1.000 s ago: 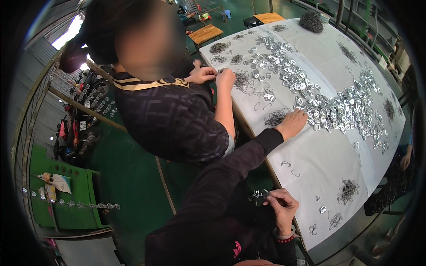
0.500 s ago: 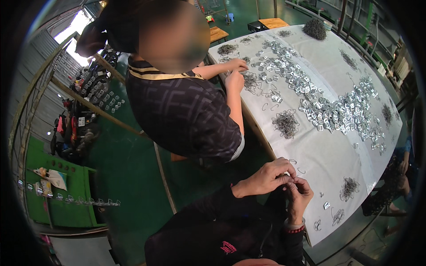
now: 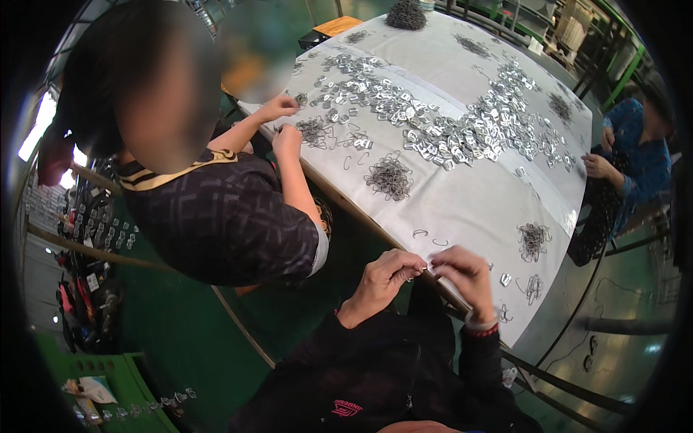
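Note:
Just off the near edge of the table, my left hand (image 3: 382,285) is closed, thumb and fingertips pinched together. A bit of shiny metal shows at its fingertips, too small to name. Close beside it on the right, my right hand (image 3: 468,280) is curled and smeared by motion; whether it grips anything is hidden. Two loose bent wire hooks (image 3: 439,242) lie on the table just beyond my hands. A single flat metal buckle (image 3: 505,279) sits right of my right hand, near small piles of wire hooks (image 3: 533,241).
The white-covered table (image 3: 462,206) carries a long heap of metal buckles (image 3: 469,137) and several piles of wire hooks (image 3: 390,177). A co-worker in a dark patterned shirt (image 3: 224,224) works at my left. Another person in blue (image 3: 635,155) sits across at the right.
My view has swung right, bringing in the person in blue. My hands, touching at the fingertips before, are now slightly apart, with the right one moving.

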### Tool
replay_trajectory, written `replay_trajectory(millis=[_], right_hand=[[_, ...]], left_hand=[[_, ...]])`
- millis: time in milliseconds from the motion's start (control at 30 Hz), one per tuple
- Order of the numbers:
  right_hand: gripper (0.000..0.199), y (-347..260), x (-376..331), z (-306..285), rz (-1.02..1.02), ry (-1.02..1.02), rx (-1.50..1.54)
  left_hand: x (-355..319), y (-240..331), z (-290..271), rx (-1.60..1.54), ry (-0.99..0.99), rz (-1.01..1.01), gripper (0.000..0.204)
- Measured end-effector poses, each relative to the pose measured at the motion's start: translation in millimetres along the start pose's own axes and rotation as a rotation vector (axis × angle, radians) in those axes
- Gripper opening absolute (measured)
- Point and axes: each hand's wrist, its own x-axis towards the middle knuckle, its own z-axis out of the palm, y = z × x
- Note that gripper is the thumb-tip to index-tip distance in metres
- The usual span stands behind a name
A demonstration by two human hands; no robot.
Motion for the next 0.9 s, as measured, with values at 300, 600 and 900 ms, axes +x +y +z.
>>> replay_trajectory(millis=[300, 600, 900], right_hand=[[0.023, 78, 175, -112, -0.236, 0.179, -0.819], [0.034, 136, 233, -134, -0.423, -0.087, -1.286], [0.026, 125, 205, -145, -0.198, 0.098, -1.130]], left_hand=[[-12, 5, -3, 0.135, 0.049, -0.045, 0.014], [-20, -7, 1, 0.112, 0.100, -0.021, 0.012], [-24, -16, -5, 0.062, 0.136, 0.055, 0.013]])
